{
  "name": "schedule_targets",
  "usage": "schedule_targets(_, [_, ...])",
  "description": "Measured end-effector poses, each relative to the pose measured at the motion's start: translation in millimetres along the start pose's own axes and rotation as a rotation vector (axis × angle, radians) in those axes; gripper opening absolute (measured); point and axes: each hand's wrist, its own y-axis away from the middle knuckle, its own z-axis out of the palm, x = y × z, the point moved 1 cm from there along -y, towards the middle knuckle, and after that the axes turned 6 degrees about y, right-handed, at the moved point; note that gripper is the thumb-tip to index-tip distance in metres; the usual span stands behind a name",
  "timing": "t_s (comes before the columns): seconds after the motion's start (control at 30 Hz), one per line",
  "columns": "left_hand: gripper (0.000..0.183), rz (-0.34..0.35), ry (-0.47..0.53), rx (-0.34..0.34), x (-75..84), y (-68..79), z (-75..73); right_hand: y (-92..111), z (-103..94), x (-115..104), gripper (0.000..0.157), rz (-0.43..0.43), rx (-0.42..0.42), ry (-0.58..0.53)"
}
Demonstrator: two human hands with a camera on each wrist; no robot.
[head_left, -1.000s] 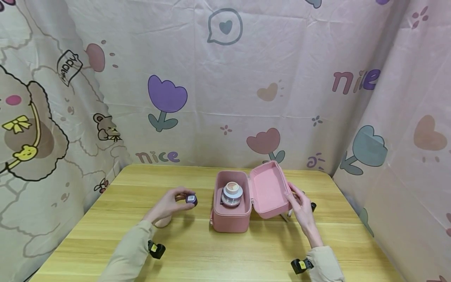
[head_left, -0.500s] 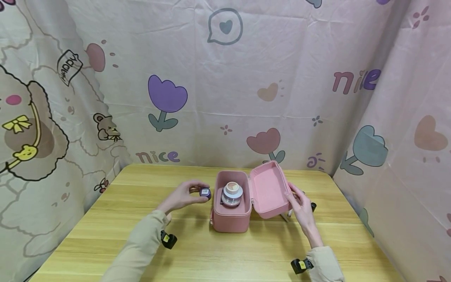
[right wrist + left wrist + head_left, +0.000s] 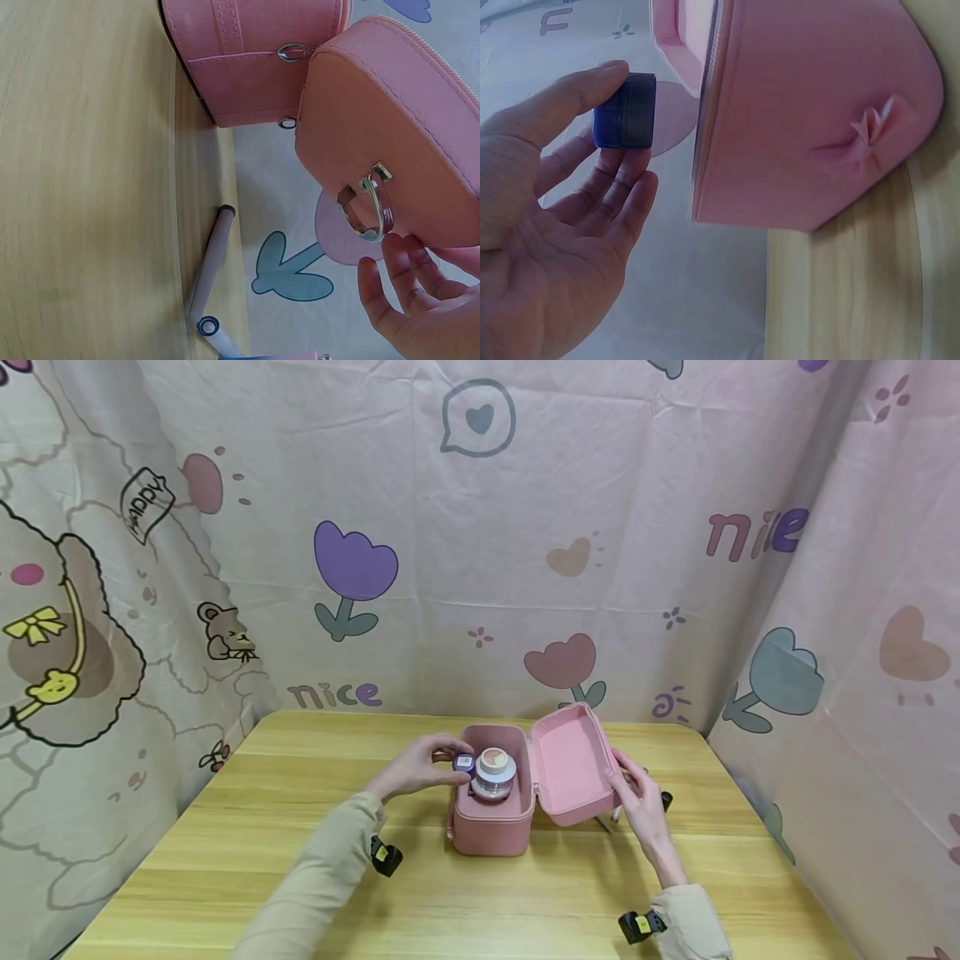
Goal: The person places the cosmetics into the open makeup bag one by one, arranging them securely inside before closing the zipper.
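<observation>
The cloth [image 3: 480,527] reads "nice" [image 3: 335,695] twice and, at left, "HAPPY" [image 3: 147,505]. The label [image 3: 466,761] on the dark jar [image 3: 634,112] is unreadable.

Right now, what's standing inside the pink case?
A pale-lidded jar with a small round container on top. A dark edge peeks out beside it; the rest is covered.

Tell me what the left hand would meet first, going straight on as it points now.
The left hand would likely meet the stacked containers in the pink box first, or pass above them; depth is unclear.
</observation>
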Motion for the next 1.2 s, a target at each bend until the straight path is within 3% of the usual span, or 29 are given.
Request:
schedule_targets(0.57, [0.044,-0.004,-0.070,-0.045,5.6,-30.4,22.0,0.0,0.6,-1.6,0.055,-0.006,0.001,0.001])
schedule_targets(0.8, [0.040,0.040,-0.115,-0.074,6.5,-41.2,32.3,0.3,0.9,-1.3,0.055,-0.002,0.011,0.015])
schedule_targets(1.2, [0.040,0.001,-0.116,-0.116,0.0,-53.7,49.3,0.5,-0.1,-1.2,0.055,-0.002,0.000,0.010])
